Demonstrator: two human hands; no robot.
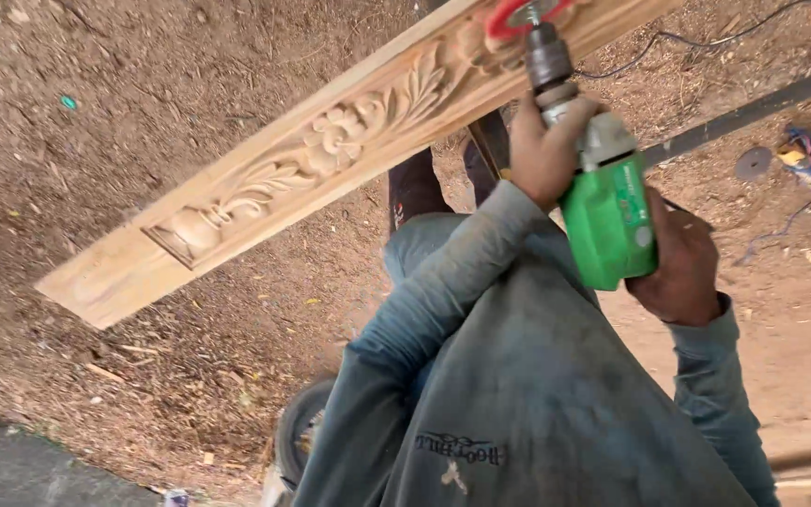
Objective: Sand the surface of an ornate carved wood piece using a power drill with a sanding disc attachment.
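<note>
The carved wooden plank (pixel 330 150), pale and cut with a floral relief of leaves and a blossom, slants across the upper half of the head view, raised above the sawdust-strewn ground (pixel 143 357); its far end lies under the red abrasive wheel (pixel 523 17). The fingers of the left hand (pixel 544 150) are wrapped tight around the metal neck of the green electric drill (pixel 607 216), just behind the chuck (pixel 548 61). The right hand (pixel 678 258) is clamped around the rear of the green body, fingers curled out of sight behind it. Both arms wear grey-blue sleeves (pixel 443 310), and the drill points up and away from the person toward the plank.

The step in hand appears to be sanding or cleaning the relief, with the wheel set at or against the carving near the plank's upper end. Whether the wheel is spinning cannot be told. The next move would seem to call for a steady two-handed hold and light pressure, so the wheel follows the carved hollows without biting into the raised petals.

To the right, loose discs (pixel 753 162) and a blue tool (pixel 804 155) lie on the ground, well apart from the hands, beside a trailing cable (pixel 696 42).
</note>
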